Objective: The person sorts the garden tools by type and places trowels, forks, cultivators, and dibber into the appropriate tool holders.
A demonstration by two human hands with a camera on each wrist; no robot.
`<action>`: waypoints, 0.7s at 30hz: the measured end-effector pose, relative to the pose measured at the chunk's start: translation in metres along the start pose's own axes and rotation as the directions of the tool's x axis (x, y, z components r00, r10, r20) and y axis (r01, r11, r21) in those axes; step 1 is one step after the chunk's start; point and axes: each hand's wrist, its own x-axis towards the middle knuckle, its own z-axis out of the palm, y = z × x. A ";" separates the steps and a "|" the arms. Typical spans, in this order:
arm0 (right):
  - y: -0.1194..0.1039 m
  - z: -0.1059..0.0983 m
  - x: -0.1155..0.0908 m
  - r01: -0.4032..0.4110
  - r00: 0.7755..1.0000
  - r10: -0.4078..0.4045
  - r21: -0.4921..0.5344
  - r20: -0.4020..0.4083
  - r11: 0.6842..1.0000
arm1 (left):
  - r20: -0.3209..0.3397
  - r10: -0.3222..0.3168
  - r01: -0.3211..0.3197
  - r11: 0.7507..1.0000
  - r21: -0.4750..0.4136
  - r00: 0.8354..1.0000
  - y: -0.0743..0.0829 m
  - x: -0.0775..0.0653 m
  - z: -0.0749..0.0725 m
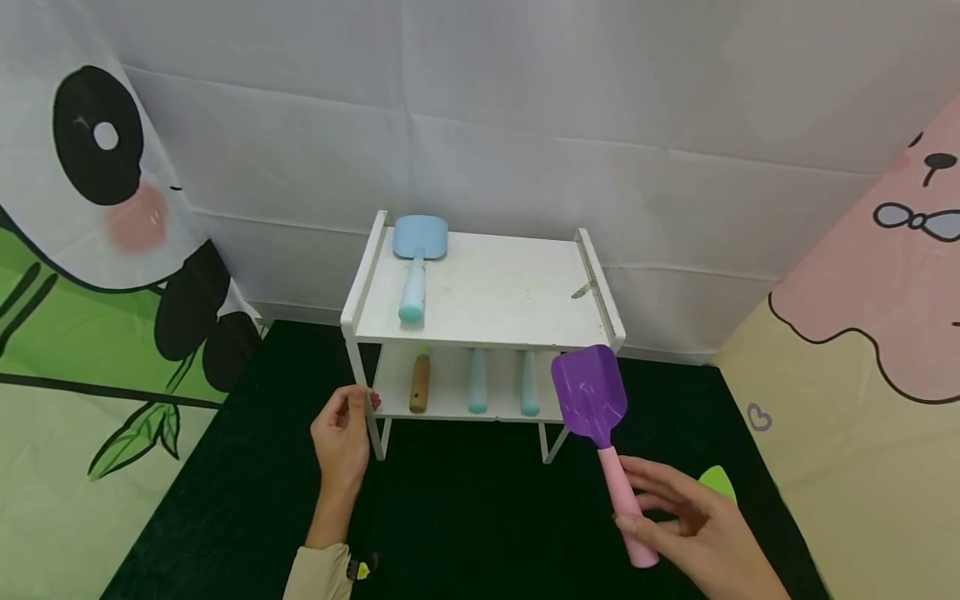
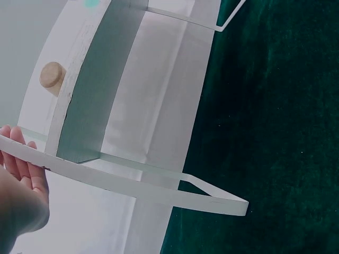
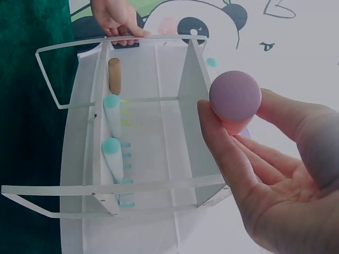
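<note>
My right hand [image 1: 697,521] holds a toy shovel [image 1: 591,390] by its pink handle, between thumb and fingers, with the purple blade pointing up in front of the rack's right corner. My left hand [image 1: 341,442] grips the left front leg of a small white two-tier rack [image 1: 495,287]; in the left wrist view its fingers [image 2: 37,177] curl round the white bar. A light blue shovel [image 1: 420,242] lies at the left of the top shelf. On the lower shelf are a wooden-handled tool [image 1: 420,385] and two light blue handles [image 1: 477,383], their far ends hidden from above.
White cloth [image 1: 525,100] hangs behind the rack, with cartoon-printed walls at both sides. Dark green carpet [image 1: 465,517] covers the floor. A bright green piece [image 1: 717,481] shows behind my right hand. Blue prongs [image 3: 126,180] show beside the lower shelf in the right wrist view.
</note>
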 end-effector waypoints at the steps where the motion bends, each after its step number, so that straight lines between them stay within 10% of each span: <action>1: -0.002 0.000 0.001 0.005 1.000 -0.005 0.000 0.004 1.000 | 0.000 -0.002 0.002 1.000 0.000 1.000 0.000 0.000 0.000; 6: -0.008 0.000 0.009 0.158 0.987 -0.158 0.007 0.031 0.987 | 0.001 -0.011 0.011 1.000 0.005 1.000 0.000 0.000 -0.001; 11: -0.014 0.001 0.021 0.376 0.925 -0.376 0.010 0.056 0.927 | 0.001 -0.016 0.016 1.000 0.015 1.000 -0.001 0.000 -0.001; 21: -0.032 0.008 0.040 0.480 0.877 -0.480 0.008 0.026 0.877 | 0.003 -0.014 0.014 1.000 0.025 1.000 0.002 0.000 -0.001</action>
